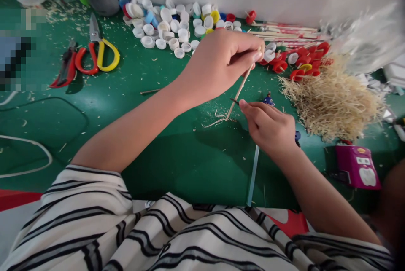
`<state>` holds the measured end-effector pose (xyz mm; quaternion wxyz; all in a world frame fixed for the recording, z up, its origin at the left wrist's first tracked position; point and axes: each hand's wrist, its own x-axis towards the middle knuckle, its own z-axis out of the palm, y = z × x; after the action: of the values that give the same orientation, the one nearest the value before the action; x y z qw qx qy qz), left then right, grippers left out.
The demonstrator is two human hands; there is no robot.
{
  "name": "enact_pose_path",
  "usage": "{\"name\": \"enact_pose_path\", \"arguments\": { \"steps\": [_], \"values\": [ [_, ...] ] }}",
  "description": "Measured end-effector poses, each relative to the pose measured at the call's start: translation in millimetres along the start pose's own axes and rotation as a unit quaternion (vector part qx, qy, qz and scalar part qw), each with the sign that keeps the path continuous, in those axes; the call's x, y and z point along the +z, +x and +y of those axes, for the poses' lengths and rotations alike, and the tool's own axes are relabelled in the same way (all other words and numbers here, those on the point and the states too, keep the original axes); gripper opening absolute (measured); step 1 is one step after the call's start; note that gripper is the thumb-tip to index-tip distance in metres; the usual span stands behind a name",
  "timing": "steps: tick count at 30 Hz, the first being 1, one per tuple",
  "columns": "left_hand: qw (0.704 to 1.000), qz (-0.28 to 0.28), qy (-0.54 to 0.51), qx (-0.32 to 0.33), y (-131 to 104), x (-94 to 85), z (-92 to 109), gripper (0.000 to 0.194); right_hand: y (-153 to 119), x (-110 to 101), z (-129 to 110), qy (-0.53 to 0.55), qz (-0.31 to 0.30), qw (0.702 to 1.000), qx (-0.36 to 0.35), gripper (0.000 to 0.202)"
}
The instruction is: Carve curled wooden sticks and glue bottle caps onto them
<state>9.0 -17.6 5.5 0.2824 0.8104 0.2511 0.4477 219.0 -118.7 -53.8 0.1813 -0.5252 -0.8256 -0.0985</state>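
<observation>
My left hand [226,54] pinches the upper end of a thin wooden stick [238,92], which slants down until its lower tip meets the green table [177,148]. My right hand [272,125] is closed on a small knife; only its dark blade tip [234,100] shows, touching or very near the stick's lower part. The handle is mostly hidden in the palm, and a pale blue strip [254,174] extends below that hand; I cannot tell whether it belongs to the knife. Fine curled shavings [217,122] lie around the stick's tip.
White and coloured bottle caps [171,24] spread along the back. Scissors [98,47] and red-handled pliers [66,66] lie at the left. On the right are red caps on sticks [306,62], a heap of wood shavings [335,98], a plastic bag [373,35] and a purple box [357,166].
</observation>
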Motion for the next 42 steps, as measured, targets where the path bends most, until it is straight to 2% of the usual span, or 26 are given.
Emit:
{"name": "enact_pose_path", "arguments": {
  "steps": [8, 17, 28, 31, 34, 38, 40, 42],
  "values": [
    [1.0, 0.01, 0.01, 0.005, 1, 0.2, 1, 0.032, -3, -1, -2, 0.028, -0.044, 0.998, 0.02, 0.036],
    [0.999, 0.032, 0.002, -0.003, 1, -3.2, -10, 0.034, -15, 3, 1, 0.017, -0.086, 0.996, -0.032, 0.035],
    [0.999, 0.034, -0.015, -0.004, 3, -2.1, -13, 0.034, -25, 0, -5, -0.022, -0.155, 0.984, -0.085, 0.048],
    [0.999, 0.035, -0.024, 0.004, 1, -2.8, -14, 0.033, -26, 2, -2, -0.017, -0.128, 0.987, -0.096, 0.044],
    [0.999, 0.018, -0.027, 0.021, 1, -3.4, -14, 0.033, -20, 4, 2, -0.016, -0.048, 0.994, -0.096, 0.035],
    [0.999, 0.015, 0.007, 0.04, 2, -2.1, -13, 0.035, -6, 6, 2, -0.03, 0.058, 0.997, -0.045, 0.025],
    [0.998, 0.013, 0.019, 0.057, 2, -0.9, -13, 0.036, -1, 7, 1, -0.018, 0.081, 0.996, -0.027, 0.022],
    [0.998, 0.013, 0.022, 0.059, 2, -0.3, -14, 0.037, 2, 8, 2, 0.004, 0.078, 0.997, -0.016, 0.022]
  ]
}}
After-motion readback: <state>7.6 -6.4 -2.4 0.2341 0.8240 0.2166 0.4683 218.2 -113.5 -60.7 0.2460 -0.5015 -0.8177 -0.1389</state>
